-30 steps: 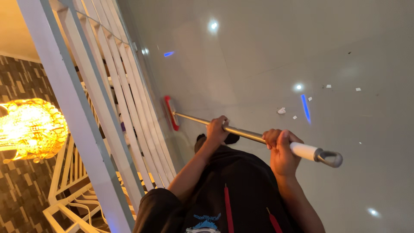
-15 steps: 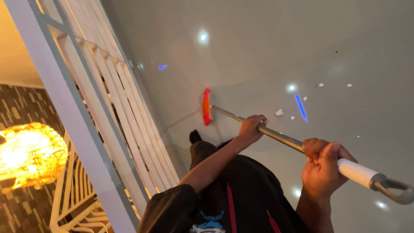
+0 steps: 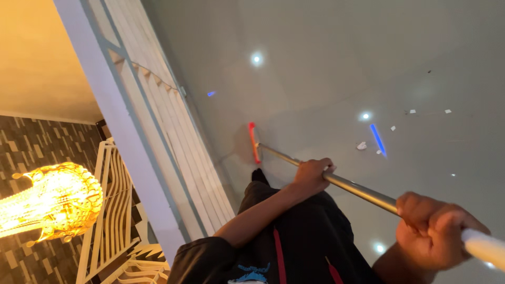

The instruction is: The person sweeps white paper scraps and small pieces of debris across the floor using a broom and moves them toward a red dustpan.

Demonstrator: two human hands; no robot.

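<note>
Your left hand (image 3: 311, 175) and right hand (image 3: 435, 237) are both clamped on the broom handle (image 3: 357, 190); red head (image 3: 253, 142) sits far-left on the glossy floor (image 3: 326, 68). Likely light, stiff, slick metal: keep grips spread.

Glossy pale grey floor (image 3: 326, 63), ceiling-light reflections and blue streak on it. Small white scraps (image 3: 361, 145) scattered at right. White slatted railing (image 3: 158, 121) along left edge. Beyond and below railing: lit golden chandelier (image 3: 50, 202), dark patterned wall (image 3: 31, 142), warm yellow glow above.
</note>
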